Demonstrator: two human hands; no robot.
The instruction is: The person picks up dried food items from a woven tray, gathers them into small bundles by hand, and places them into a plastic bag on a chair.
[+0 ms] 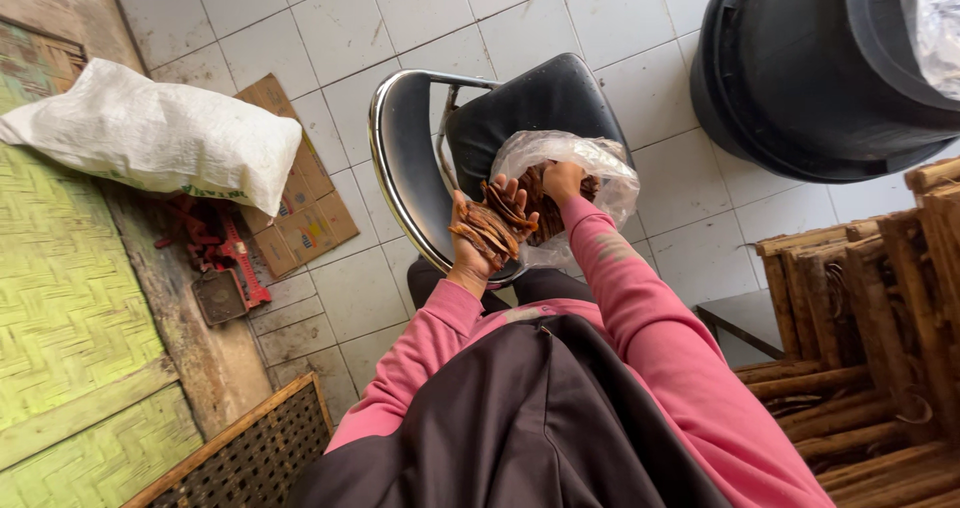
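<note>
A black chair (420,168) on the tiled floor (340,28) carries a clear plastic bag (600,173), mouth open and already partly filled with thin brown dried strips. The right hand (562,180) is inside the bag's mouth, fingers bent on strips there. The left hand (478,243) hovers just beside it, closed around a fanned bundle of strips (492,228) not yet in the bag.

A plastic bag (575,183) was positioned on the chair (440,148). A sack (150,138) was located left of the chair, a bin (800,68) right, wooden racks (870,318) beside it.
</note>
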